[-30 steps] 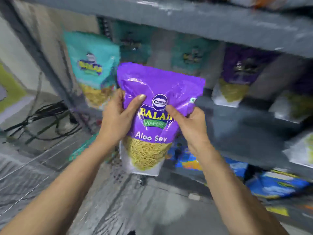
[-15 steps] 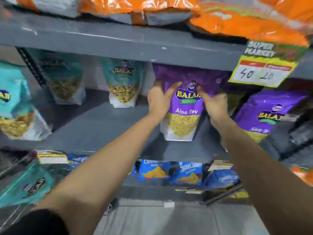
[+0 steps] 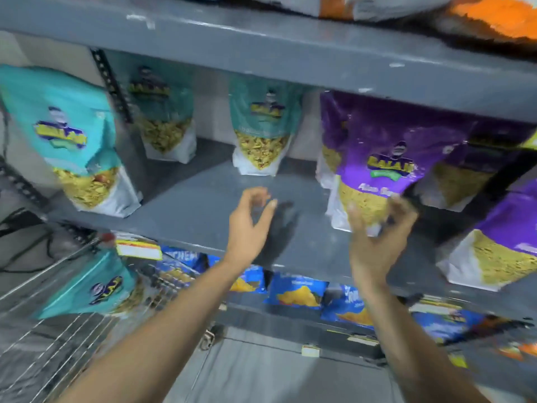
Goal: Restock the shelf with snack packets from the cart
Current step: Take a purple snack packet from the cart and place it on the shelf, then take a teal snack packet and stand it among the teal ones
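Purple, crinkly plastic snack pouch (image 3: 374,170) stands upright on the grey metal shelf (image 3: 203,210), our left hand (image 3: 250,228) spread empty, our right hand (image 3: 377,239) loosely curled at its base; light, slippery, best pinched by both sides.

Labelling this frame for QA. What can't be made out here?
- Right hand, head view: motion blur; contact with the purple packet unclear.
- Purple packet lettering: blurred.
- Orange packets: cut by the top edge.
- Teal packet in the cart: blurred behind wire.
- Price tag: unreadable.
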